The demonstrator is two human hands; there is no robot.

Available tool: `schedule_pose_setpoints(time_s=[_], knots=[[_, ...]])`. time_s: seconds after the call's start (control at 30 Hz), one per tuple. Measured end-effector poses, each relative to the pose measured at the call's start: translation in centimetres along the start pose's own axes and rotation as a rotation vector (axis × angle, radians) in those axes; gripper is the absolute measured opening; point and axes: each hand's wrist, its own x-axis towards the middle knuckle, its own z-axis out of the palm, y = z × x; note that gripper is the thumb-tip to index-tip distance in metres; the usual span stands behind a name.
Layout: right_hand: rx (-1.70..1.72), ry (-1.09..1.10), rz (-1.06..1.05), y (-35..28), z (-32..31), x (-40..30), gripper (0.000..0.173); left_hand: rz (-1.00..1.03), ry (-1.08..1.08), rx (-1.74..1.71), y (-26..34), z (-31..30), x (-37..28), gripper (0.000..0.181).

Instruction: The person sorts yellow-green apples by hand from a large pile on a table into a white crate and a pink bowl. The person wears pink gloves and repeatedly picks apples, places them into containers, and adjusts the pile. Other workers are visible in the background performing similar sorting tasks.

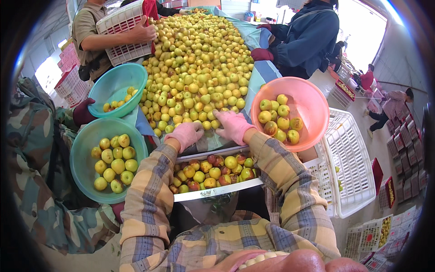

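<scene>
A large heap of yellow-green jujube fruits (198, 68) covers the sorting table before me. My left hand (186, 135), in a pink glove with bare fingertips, rests at the heap's near edge with its fingers curled at the fruits; whether it holds one is hidden. My right hand (232, 125), gloved alike, reaches onto the near fruits with fingers spread. Just below both hands is a white-rimmed crate (217, 193) of browner, reddish fruits. A pink plastic basin (311, 112) with several fruits stands right of my right hand. Left of my left hand is a green basin (81, 159) with fruits.
A co-worker in camouflage at left has gloved hands by the green basin and a turquoise basin (136, 73). Another co-worker tips a white crate (119, 20) at the heap. A co-worker in blue stands at right. White plastic crates (357, 170) stand right of my arm.
</scene>
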Motion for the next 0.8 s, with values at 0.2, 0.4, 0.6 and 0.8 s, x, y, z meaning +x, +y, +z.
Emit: schedule_pose_setpoints(time_s=[0.2, 0.4, 0.6, 0.8], knots=[[-0.022, -0.075, -0.03, -0.4, -0.4, -0.3, 0.065, -0.003, -0.011, 0.008, -0.3, 0.2, -0.3, 0.034], [-0.095, -0.104, -0.076, -0.5, -0.3, -0.4, 0.059, 0.006, 0.011, -0.037, 0.1, 0.2, 0.0, 0.033], [-0.066, -0.111, -0.08, -0.7, -0.7, -0.6, 0.06, 0.01, 0.005, -0.009, 0.0, 0.2, -0.3, 0.032], [-0.05, -0.084, -0.105, -0.2, -0.6, -0.5, 0.062, 0.016, 0.002, -0.016, 0.3, 0.0, -0.3, 0.032]])
